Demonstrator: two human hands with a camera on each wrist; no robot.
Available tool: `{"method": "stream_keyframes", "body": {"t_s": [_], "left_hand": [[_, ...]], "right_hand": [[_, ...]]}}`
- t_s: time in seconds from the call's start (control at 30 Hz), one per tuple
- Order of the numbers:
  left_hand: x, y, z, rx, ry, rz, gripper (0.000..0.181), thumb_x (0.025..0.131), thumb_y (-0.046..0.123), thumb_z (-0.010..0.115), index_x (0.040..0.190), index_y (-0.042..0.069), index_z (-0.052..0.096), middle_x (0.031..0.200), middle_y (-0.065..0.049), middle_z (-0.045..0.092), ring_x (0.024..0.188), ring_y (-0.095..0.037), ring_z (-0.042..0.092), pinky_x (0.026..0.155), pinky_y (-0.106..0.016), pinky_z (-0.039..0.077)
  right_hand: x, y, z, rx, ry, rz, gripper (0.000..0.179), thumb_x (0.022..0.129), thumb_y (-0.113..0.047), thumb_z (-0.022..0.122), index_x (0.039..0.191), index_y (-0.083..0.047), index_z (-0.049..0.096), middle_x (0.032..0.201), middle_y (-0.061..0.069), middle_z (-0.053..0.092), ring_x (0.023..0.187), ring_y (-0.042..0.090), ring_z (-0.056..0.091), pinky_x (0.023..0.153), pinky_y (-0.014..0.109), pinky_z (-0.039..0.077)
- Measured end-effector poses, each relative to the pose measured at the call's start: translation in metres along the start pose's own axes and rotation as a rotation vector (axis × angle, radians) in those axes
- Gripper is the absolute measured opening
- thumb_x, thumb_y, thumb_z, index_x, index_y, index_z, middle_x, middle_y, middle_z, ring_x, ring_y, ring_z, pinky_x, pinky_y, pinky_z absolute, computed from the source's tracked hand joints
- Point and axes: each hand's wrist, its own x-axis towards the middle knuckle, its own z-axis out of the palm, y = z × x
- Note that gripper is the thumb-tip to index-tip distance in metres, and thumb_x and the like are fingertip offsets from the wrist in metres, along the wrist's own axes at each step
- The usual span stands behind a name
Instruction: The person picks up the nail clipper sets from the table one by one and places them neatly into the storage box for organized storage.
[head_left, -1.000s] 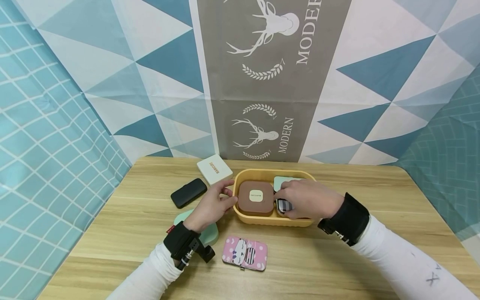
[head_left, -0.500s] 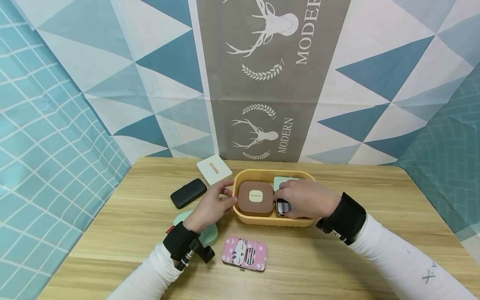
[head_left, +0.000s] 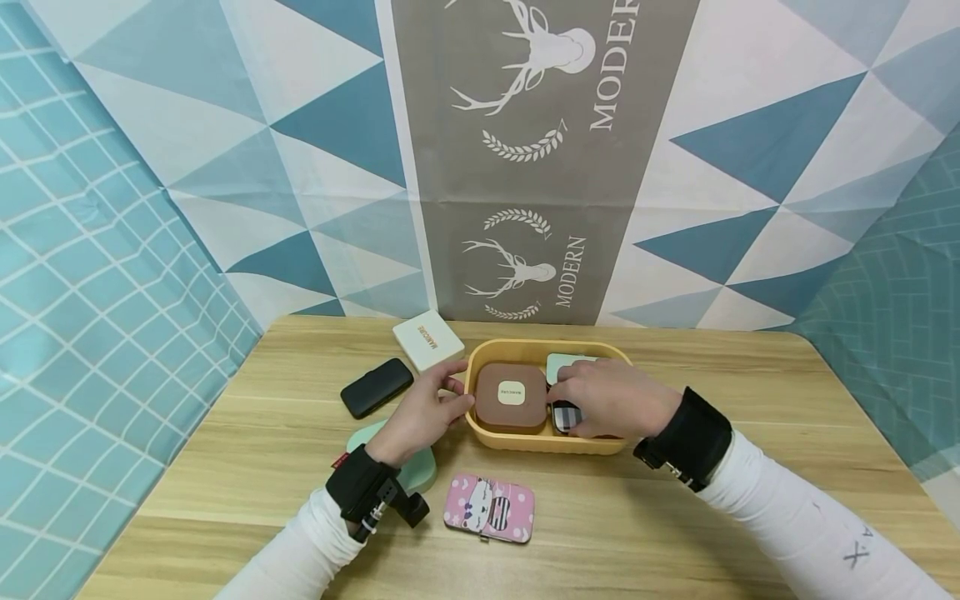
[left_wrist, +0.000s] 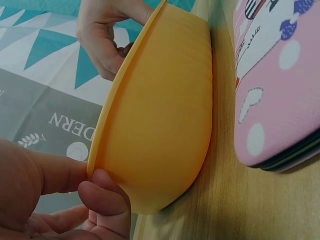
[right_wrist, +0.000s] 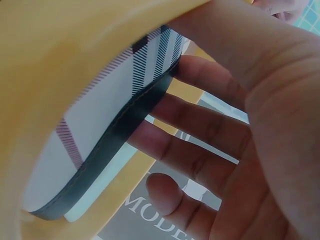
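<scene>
In the head view, a yellow basket [head_left: 543, 443] sits on the table. My left hand [head_left: 423, 412] pinches its left rim between thumb and fingers, as the left wrist view also shows. Inside the basket's left half lies a brown square case [head_left: 491, 413] with a cream label. My right hand [head_left: 615, 396] reaches into the right half and grips a plaid case [head_left: 567, 418] with a dark edge, its fingertips on that edge in the right wrist view. Behind it a mint case [head_left: 564, 364] shows in part; the hand covers the rest.
A pink cat-patterned case [head_left: 490, 508] lies in front of the basket. A mint-green case [head_left: 422, 472] is partly hidden under my left wrist. Farther left are a black case [head_left: 377, 388] and a white box [head_left: 429, 340]. A patterned wall covering [head_left: 360, 233] rises behind the table.
My right hand has shifted very slightly, and the plaid case with it, still inside the basket. The left hand and the basket stay put.
</scene>
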Motion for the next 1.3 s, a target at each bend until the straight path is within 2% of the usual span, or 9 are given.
{"method": "stream_keyframes", "body": {"t_s": [0.23,0.5,0.93,1.17,1.3], "left_hand": [[0.0,-0.001,0.0,0.003,-0.003,0.002,0.054,0.104,-0.002,0.064,0.155,-0.004,0.045,0.108,-0.016,0.054,0.078,-0.027,0.06,0.063,-0.027,0.048],[0.0,-0.001,0.001,0.009,0.003,-0.003,0.054,0.103,-0.001,0.064,0.154,-0.003,0.046,0.109,-0.015,0.055,0.078,-0.027,0.06,0.063,-0.027,0.049],[-0.001,-0.001,0.001,0.007,0.006,-0.003,0.054,0.103,-0.001,0.064,0.154,-0.003,0.046,0.109,-0.016,0.055,0.08,-0.029,0.062,0.065,-0.027,0.049],[0.0,-0.001,0.001,0.006,0.003,0.004,0.053,0.104,-0.001,0.064,0.154,-0.004,0.046,0.108,-0.016,0.055,0.078,-0.027,0.061,0.063,-0.027,0.049],[0.001,-0.001,0.0,0.007,0.005,0.005,0.053,0.104,-0.002,0.064,0.154,-0.004,0.046,0.108,-0.016,0.054,0.077,-0.026,0.061,0.064,-0.027,0.049]], "right_hand": [[-0.001,0.001,0.002,-0.019,-0.001,-0.006,0.037,0.086,-0.031,0.09,0.118,-0.017,0.08,0.109,0.002,0.071,0.099,0.019,0.065,0.092,0.046,0.057],[-0.002,0.003,0.004,-0.021,0.009,-0.024,0.038,0.085,-0.031,0.09,0.12,-0.017,0.08,0.108,0.001,0.071,0.1,0.02,0.065,0.091,0.045,0.056],[-0.005,0.008,0.007,0.012,0.035,-0.027,0.043,0.086,-0.03,0.09,0.124,-0.016,0.077,0.116,0.001,0.071,0.107,0.021,0.067,0.096,0.048,0.055],[-0.011,0.013,0.007,0.006,0.098,-0.079,0.043,0.087,-0.034,0.089,0.122,-0.013,0.077,0.114,0.003,0.071,0.103,0.021,0.067,0.093,0.043,0.056],[-0.016,0.015,0.003,0.035,0.147,-0.083,0.043,0.088,-0.035,0.089,0.121,-0.01,0.077,0.113,0.005,0.07,0.101,0.022,0.067,0.089,0.041,0.057]]}}
